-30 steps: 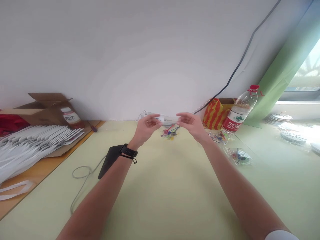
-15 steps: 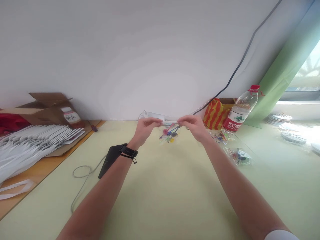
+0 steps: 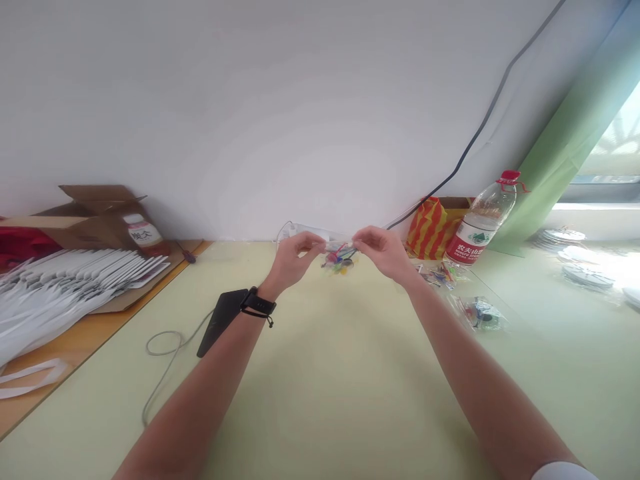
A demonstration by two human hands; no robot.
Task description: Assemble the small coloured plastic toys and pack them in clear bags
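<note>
A small clear plastic bag (image 3: 340,260) with colourful pieces inside, red, blue, green and yellow, hangs between my hands above the pale green table. My left hand (image 3: 296,260) pinches its upper left corner between thumb and fingers; a black watch is on that wrist. The upper right corner is pinched by my right hand (image 3: 383,252). Single pieces inside the bag are too small and blurred to make out.
Right of my hands are a similar bag (image 3: 483,313), loose small packets (image 3: 437,273), a large water bottle (image 3: 475,230) and a red-yellow bag (image 3: 426,230). On the left lie a black device (image 3: 223,320) with a cable, white stacked items (image 3: 75,280) and a cardboard box (image 3: 95,207).
The bag's top edge and both hands have shifted up slightly, and my hands have come a little closer together. Both still pinch the bag.
</note>
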